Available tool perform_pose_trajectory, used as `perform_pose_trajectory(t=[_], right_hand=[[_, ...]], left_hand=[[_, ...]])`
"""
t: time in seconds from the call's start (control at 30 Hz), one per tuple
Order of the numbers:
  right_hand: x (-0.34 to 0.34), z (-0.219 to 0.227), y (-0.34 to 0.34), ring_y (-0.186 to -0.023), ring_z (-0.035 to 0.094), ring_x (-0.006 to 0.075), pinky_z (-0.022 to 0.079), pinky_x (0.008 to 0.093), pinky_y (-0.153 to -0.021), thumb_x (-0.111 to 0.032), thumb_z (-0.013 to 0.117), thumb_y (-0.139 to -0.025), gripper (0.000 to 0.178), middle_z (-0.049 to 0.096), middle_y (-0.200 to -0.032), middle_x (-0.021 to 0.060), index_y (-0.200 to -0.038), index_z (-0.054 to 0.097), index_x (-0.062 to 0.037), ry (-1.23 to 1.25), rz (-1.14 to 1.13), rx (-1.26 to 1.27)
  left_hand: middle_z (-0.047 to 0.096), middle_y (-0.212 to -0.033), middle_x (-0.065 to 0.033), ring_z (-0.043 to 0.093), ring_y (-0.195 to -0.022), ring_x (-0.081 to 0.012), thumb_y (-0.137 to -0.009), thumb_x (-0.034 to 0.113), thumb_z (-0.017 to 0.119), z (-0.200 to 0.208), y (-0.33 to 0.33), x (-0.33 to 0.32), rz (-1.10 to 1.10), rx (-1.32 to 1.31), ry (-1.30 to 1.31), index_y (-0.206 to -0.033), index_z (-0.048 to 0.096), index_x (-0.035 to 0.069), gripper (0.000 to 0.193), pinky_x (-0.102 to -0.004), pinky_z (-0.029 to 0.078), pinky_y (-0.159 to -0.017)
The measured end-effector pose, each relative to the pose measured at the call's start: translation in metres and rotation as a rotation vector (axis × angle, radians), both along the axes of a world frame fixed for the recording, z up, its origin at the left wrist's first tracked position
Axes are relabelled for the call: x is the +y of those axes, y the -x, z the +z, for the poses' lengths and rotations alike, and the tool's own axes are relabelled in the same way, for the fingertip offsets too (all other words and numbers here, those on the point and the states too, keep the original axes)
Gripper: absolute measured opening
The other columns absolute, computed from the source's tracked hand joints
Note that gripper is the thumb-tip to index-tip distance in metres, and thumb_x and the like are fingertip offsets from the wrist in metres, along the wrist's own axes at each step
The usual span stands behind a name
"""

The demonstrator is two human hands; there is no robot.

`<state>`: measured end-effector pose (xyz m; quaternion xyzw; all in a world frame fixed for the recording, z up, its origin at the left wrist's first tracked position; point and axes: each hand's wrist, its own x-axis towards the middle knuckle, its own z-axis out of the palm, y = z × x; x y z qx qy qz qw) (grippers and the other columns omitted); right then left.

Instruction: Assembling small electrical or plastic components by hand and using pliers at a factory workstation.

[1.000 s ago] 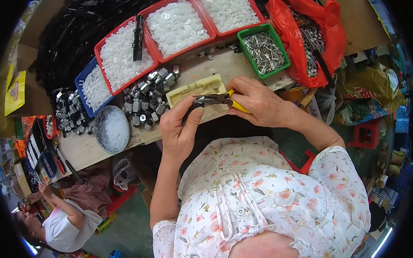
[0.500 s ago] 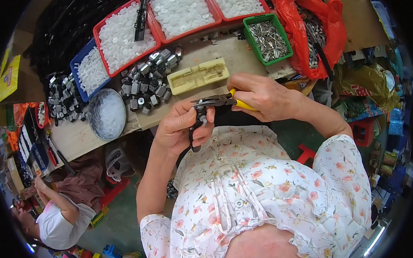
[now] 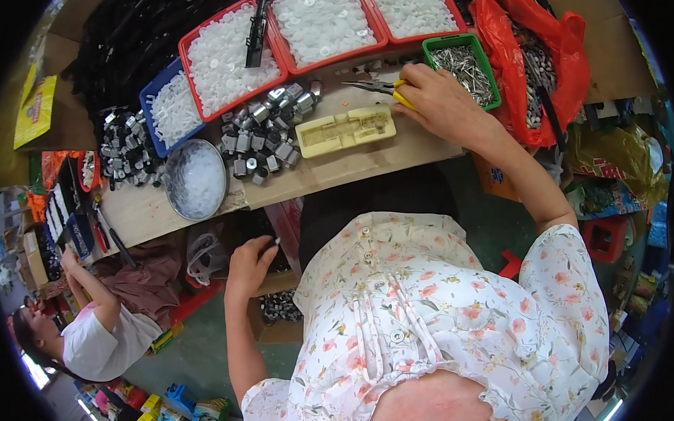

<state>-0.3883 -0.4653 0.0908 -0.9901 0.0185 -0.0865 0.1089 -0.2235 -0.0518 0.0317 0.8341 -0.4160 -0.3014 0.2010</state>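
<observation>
Over the bench, my right hand [image 3: 446, 103] is closed around the yellow handles of a pair of pliers [image 3: 375, 86], whose jaws point left. The pliers are beside a green tray [image 3: 439, 41] of thin metal pins and beyond a cream moulded block [image 3: 343, 146] with a hollow in its top. My left hand [image 3: 247, 268] is low, off the bench's near edge, with thumb and forefinger apart and no part visible in it. Below it on the floor is a cardboard box [image 3: 279, 335] holding small dark parts.
Red trays [image 3: 244, 100] and a blue tray [image 3: 180, 141] hold white plastic pieces. A black slotted strip [image 3: 256, 37] lies across one. Nearby are a metal bowl [image 3: 176, 186], grey metal parts [image 3: 265, 130] and a red bag [image 3: 572, 78]. A co-worker [image 3: 113, 336] sits at left.
My left hand has dropped below the bench edge, and the black part it held is gone from it. My right hand has carried the pliers away from that part, over the bench.
</observation>
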Motion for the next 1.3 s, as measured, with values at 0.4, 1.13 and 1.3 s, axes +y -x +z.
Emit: perform_pose_trajectory(t=[0.4, 1.13, 1.3], right_hand=[[0.007, -0.01, 0.007, -0.12, 0.051, 0.0263, 0.042, 0.0394, -0.093, -0.023, 0.07, -0.083, 0.032, 0.054, -0.125, 0.0117, -0.106, 0.06, -0.0041, 0.178, -0.101, 0.127], [0.046, 0.014, -0.015, -0.093, 0.06, 0.023, 0.045, 0.0363, -0.076, -0.013, 0.075, -0.076, 0.032, 0.059, -0.099, 0.0055, -0.107, 0.066, -0.0094, 0.009, 0.029, -0.341], [0.053, -0.023, -0.009, -0.093, 0.059, 0.0196, 0.043, 0.036, -0.074, -0.016, 0.067, -0.081, 0.017, 0.057, -0.093, 0.0017, -0.097, 0.064, -0.01, -0.002, 0.063, -0.181]], left_hand=[[0.064, -0.084, -0.0149, 0.06, -0.083, -0.0329, -0.079, 0.008, 0.075, 0.098, -0.054, -0.181, 0.081, -0.473, 0.605, -0.085, 0.068, -0.003, 0.014, -0.0405, 0.047, -0.072], [0.059, -0.092, -0.0093, 0.058, -0.096, -0.0285, -0.07, 0.003, 0.064, 0.055, 0.004, -0.199, -0.198, -0.69, 0.732, -0.088, 0.063, 0.002, 0.019, -0.0397, 0.047, -0.082], [0.061, -0.096, -0.0104, 0.059, -0.101, -0.0296, -0.071, -0.001, 0.063, 0.028, 0.017, -0.182, -0.203, -0.61, 0.644, -0.095, 0.064, 0.0, 0.024, -0.0396, 0.048, -0.087]])
